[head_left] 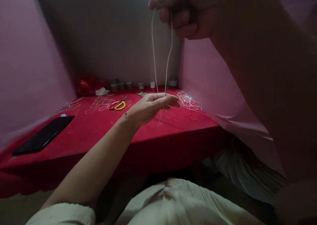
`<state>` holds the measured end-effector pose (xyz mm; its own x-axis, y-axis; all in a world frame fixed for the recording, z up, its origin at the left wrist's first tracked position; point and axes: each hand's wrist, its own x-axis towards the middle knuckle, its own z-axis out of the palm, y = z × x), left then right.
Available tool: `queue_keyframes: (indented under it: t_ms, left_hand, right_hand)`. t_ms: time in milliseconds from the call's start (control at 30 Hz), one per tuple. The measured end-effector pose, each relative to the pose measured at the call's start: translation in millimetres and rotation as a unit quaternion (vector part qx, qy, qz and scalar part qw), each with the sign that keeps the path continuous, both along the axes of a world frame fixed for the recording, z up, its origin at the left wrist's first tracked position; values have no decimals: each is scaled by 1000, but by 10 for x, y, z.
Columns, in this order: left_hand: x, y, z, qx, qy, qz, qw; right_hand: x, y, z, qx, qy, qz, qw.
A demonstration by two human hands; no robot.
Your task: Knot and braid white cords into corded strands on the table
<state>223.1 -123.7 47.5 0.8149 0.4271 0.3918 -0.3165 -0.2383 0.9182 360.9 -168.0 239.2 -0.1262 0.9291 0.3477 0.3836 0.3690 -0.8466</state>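
Note:
High in the view, my right hand (183,13) is closed in a pinch on a thin white cord (153,43). The cord hangs from its fingertips in a long, narrow loop of two strands. Lower down, over the red-covered table, my left hand (150,107) has its fingers nearly straight and pressed together. Both strands run down to these fingers and pass between or behind them. Loose thread ends dangle below the left hand. How firmly its fingers grip the strands is partly hidden.
On the red tablecloth (99,132) lie scissors (120,105) with red and yellow handles, a black phone-like slab (44,135) and a tangle of white cord (189,102). Several small spools (140,85) line the back. Pink walls (205,79) flank the table.

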Motion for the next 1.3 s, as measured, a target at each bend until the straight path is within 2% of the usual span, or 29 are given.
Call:
queue_keyframes:
  t_ms: [200, 467, 667, 833, 1133, 1300]
  left_hand:
    - [106, -36, -29, -15, 18, -28, 999]
    - [183, -6, -217, -100, 18, -73, 992]
    - [207, -1, -251, -133, 22, -76, 988]
    - [203, 15, -271, -144, 26, -79, 986]
    - [154, 83, -402, -160, 29, -111, 980]
    - [99, 71, -454, -177, 58, -92, 978]
  right_hand:
    - [128, 88, -8, 6, 17, -28, 999]
    - [244, 79, -73, -5, 31, -64, 997]
    - [271, 136, -69, -10, 33, -53, 998]
    - [243, 131, -84, -17, 31, -73, 997]
    - [311, 224, -159, -13, 40, -65, 997]
    - [322, 238, -203, -12, 36, -75, 996]
